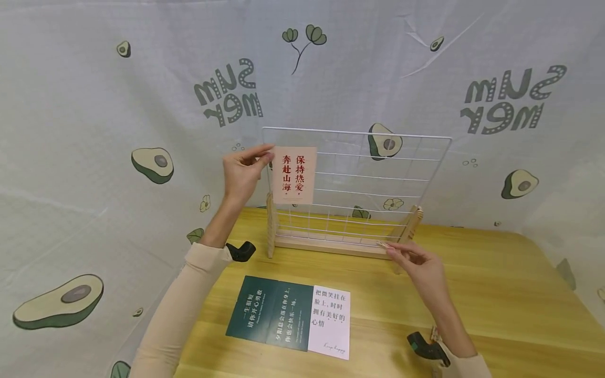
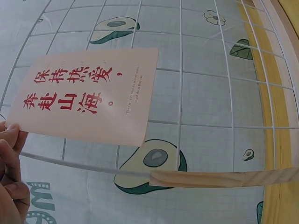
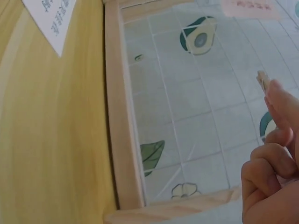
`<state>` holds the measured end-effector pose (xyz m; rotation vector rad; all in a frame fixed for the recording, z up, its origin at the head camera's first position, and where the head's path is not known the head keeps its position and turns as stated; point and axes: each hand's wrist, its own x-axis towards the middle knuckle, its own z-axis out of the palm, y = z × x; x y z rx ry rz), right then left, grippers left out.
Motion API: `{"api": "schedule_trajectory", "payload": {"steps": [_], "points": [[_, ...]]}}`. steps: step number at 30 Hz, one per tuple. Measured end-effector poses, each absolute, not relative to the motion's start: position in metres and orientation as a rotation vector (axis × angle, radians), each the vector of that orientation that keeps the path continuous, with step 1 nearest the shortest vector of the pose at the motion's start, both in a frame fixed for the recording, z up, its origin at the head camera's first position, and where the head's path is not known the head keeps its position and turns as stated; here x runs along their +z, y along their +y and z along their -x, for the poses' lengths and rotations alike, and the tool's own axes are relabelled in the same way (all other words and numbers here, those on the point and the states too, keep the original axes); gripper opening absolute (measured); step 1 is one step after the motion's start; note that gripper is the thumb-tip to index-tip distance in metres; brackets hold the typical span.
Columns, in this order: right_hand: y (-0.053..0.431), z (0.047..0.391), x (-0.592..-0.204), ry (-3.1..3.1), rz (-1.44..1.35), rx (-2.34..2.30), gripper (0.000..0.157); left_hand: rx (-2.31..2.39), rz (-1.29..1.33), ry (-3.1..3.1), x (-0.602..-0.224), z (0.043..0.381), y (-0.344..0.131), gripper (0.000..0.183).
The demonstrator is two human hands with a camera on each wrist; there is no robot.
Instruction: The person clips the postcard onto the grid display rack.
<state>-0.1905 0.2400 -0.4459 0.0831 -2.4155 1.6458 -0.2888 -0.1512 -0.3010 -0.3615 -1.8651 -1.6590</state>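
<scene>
Just left of the picture's centre in the head view, a pink card [image 1: 294, 176] with red characters stands upright in front of the left part of a white wire grid [image 1: 354, 132]. At the card's left edge, near its top corner, the left hand [image 1: 242, 170] pinches it between thumb and fingers; whether the card touches the wires I cannot tell.

Right of centre and lower, the right hand [image 1: 420, 265] pinches a small wooden clip [image 1: 382, 244] at its fingertips, before the grid's lower right part. The right-wrist view shows this hand at the right edge of the frame, its other fingers curled in towards the palm.

Under the grid runs a pale wooden stand [image 1: 326, 247], with a post at either end, resting on the yellow surface [image 1: 510, 294].

At the lower middle of the head view, two dark green cards [image 1: 252, 308] and a white card [image 1: 329, 323] lie in a row, the white one at the right end. Behind everything, filling the upper frame, hangs a pale cloth [image 1: 94, 131] printed with avocados and mirrored lettering.
</scene>
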Motion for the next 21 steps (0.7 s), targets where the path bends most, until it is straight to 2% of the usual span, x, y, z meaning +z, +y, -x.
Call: {"api": "schedule_trajectory", "payload": {"steps": [13,21], "points": [[0.194,0.233,-0.371,-2.264,-0.428,1.724,0.028,-1.566,0.343,-1.834,-0.299,0.291,-0.143,0.015],[0.163,0.252,-0.322,-2.307,-0.499,1.612,0.027,-1.533,0.345,-1.831,-0.299,0.294,-0.142,0.015]]}}
